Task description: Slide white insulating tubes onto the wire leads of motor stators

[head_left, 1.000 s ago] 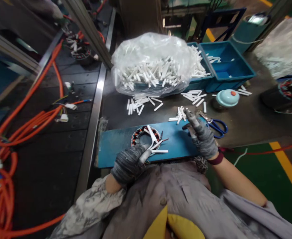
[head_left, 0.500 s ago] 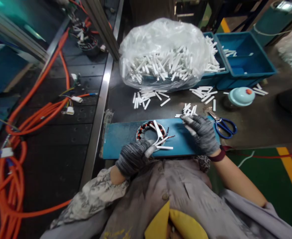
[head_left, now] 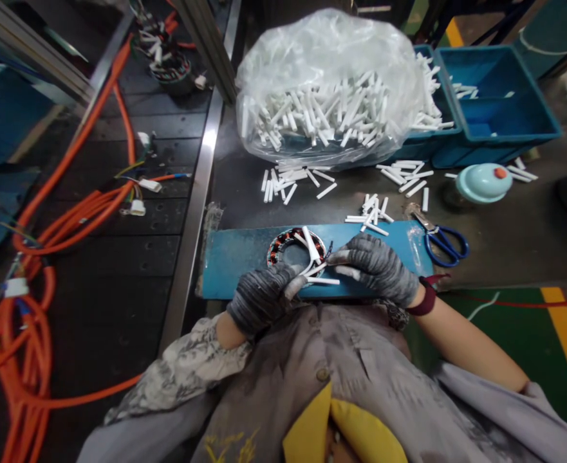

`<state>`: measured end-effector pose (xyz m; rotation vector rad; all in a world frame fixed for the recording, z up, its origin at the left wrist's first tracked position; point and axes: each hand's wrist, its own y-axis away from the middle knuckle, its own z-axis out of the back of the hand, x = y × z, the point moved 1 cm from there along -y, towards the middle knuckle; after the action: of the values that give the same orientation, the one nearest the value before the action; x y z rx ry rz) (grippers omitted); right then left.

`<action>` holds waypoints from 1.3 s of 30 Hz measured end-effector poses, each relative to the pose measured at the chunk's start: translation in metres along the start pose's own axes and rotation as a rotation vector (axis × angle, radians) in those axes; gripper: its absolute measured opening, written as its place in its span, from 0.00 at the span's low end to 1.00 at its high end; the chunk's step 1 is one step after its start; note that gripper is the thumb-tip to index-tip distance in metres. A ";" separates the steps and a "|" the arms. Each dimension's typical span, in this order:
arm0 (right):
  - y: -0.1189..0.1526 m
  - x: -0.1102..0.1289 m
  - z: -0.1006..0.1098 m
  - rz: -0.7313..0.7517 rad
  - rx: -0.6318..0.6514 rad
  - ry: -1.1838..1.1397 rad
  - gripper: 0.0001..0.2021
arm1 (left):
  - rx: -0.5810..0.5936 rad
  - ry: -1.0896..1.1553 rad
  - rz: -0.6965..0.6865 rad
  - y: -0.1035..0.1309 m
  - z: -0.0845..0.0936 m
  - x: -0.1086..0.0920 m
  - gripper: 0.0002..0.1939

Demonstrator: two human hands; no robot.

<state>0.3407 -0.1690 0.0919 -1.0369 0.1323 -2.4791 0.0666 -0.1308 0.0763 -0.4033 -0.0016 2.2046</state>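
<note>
A ring-shaped motor stator (head_left: 277,247) with copper windings lies flat on a blue board (head_left: 235,257). White sleeves (head_left: 311,245) cover several of its leads, which stick up and out to the right. My left hand (head_left: 266,297), in a grey knit glove, pinches the sleeved leads at the ring's near edge. My right hand (head_left: 380,267), gloved too, has thumb and fingertips closed at the end of a lead right of the ring. Whether a loose sleeve is between those fingertips is hidden. A dark lead end stands just beside them.
Loose white sleeves (head_left: 371,212) lie behind the board. Beyond are a clear plastic bag (head_left: 322,58) full of sleeves and a blue bin (head_left: 500,138). Blue-handled scissors (head_left: 445,247) and a light-blue lidded container (head_left: 483,184) sit right. Orange cables (head_left: 83,225) run along the left.
My right hand has moved left from the loose sleeves to the stator's leads. My left hand keeps its pinch on them. The whole view has shifted slightly.
</note>
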 end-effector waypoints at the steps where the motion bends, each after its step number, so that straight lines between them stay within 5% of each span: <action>1: -0.001 0.001 -0.004 -0.031 0.010 0.076 0.18 | 0.020 -0.013 -0.007 0.000 0.000 0.001 0.18; 3: -0.003 0.003 -0.014 -0.146 0.054 0.133 0.20 | 0.016 -0.053 -0.068 -0.001 0.001 0.003 0.19; 8: -0.007 0.000 -0.033 -0.316 0.233 -0.212 0.27 | 0.066 -0.171 -0.201 -0.012 0.008 0.005 0.21; 13: -0.005 0.000 -0.019 -0.347 0.120 -0.263 0.21 | 0.224 -0.126 -0.107 -0.016 0.011 0.011 0.20; 21: -0.013 0.011 -0.035 -0.490 0.220 -0.558 0.32 | 0.153 -0.130 -0.153 -0.017 0.014 0.010 0.24; 25: -0.019 -0.001 0.003 -0.491 0.106 -0.125 0.22 | -0.065 -0.268 -0.186 -0.012 0.021 0.000 0.19; 28: -0.026 -0.039 0.059 -0.776 -0.113 0.550 0.16 | -0.185 -0.261 -0.217 -0.010 0.015 0.000 0.16; 31: -0.037 -0.085 0.098 -0.902 -0.157 0.748 0.19 | -0.160 -0.169 -0.247 -0.011 -0.001 0.006 0.20; 35: -0.049 -0.125 0.105 -0.887 -0.057 0.803 0.16 | -0.070 -0.128 -0.187 -0.011 -0.016 0.013 0.16; 39: -0.051 -0.136 0.096 -0.850 -0.016 0.815 0.14 | -0.166 -0.158 -0.168 0.002 -0.008 0.021 0.17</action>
<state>0.4733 -0.0558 0.0847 0.0425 -0.0645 -3.5340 0.0552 -0.1166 0.0627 -0.3068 -0.2951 2.0708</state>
